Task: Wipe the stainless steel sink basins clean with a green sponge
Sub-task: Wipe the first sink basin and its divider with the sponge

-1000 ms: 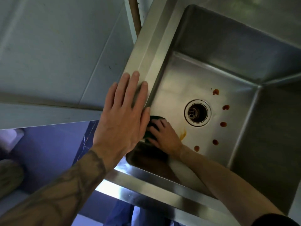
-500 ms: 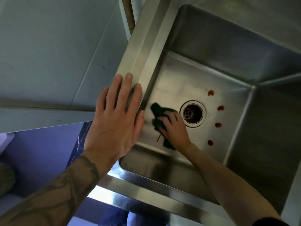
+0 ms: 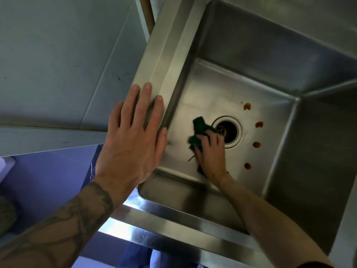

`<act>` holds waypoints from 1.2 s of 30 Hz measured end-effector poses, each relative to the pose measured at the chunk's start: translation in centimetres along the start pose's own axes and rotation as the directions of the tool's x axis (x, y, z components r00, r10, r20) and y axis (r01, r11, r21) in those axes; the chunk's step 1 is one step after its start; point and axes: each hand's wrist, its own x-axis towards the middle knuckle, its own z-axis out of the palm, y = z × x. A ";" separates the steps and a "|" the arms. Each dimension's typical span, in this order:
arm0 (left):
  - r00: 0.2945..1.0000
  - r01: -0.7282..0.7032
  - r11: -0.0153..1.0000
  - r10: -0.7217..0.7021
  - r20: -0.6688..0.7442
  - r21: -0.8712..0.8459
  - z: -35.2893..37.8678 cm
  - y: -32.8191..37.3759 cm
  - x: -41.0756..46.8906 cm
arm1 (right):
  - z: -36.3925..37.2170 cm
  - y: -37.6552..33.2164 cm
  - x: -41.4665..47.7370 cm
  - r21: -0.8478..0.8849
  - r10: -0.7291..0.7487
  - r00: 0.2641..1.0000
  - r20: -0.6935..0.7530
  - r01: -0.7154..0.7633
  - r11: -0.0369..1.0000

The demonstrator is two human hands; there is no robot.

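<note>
R hand [image 3: 211,153] w/ 1 green sponge [image 3: 199,126] now nearer drain [image 3: 230,132], fingers [image 3: 210,136] gripping it; L hand [image 3: 131,144] flat on sink rim [image 3: 168,55]; 4 red spots [image 3: 258,124]

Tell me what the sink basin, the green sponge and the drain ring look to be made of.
Sink basin: stainless steel, brushed satin finish; grey sheen, soft blurred reflections, folded corner seams. Green sponge: likely thin fibrous scouring material, matte dark green; it crumples under the right hand. Drain ring: metal, probably polished steel; it looks brighter than the floor around it.
</note>
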 end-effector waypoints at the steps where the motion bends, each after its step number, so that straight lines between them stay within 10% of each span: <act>1: 1.000 0.000 1.000 0.000 0.002 0.005 0.0 0.0 0.0 | 0.4 -0.6 -0.9 0.020 -0.082 0.996 0.039 0.081 0.996; 5: 1.000 0.000 1.000 0.000 0.005 0.004 -0.1 0.0 0.0 | -0.7 2.1 -1.4 0.048 -0.514 0.838 0.184 0.514 0.856; 10: 1.000 0.000 1.000 0.000 -0.004 0.000 -0.1 0.1 0.2 | -0.4 0.8 2.1 -0.014 0.014 0.998 -0.058 -0.015 1.000; 16: 1.000 0.004 1.000 -0.004 -0.003 0.001 -0.1 0.0 0.0 | -1.2 3.0 -3.9 0.039 -0.462 0.864 0.201 0.465 0.885; 22: 1.000 -0.006 1.000 0.006 0.013 0.010 -0.3 0.1 0.0 | 0.1 -1.4 2.9 0.003 -0.094 0.996 0.008 0.094 0.996; 30: 1.000 -0.008 1.000 0.008 0.000 0.014 0.0 -0.1 0.1 | -2.4 4.3 -3.1 0.061 -0.385 0.897 0.217 0.381 0.922; 36: 1.000 0.001 1.000 -0.001 -0.003 0.021 -0.1 0.1 0.1 | 0.5 -3.1 3.5 0.046 0.031 0.999 -0.017 -0.030 0.998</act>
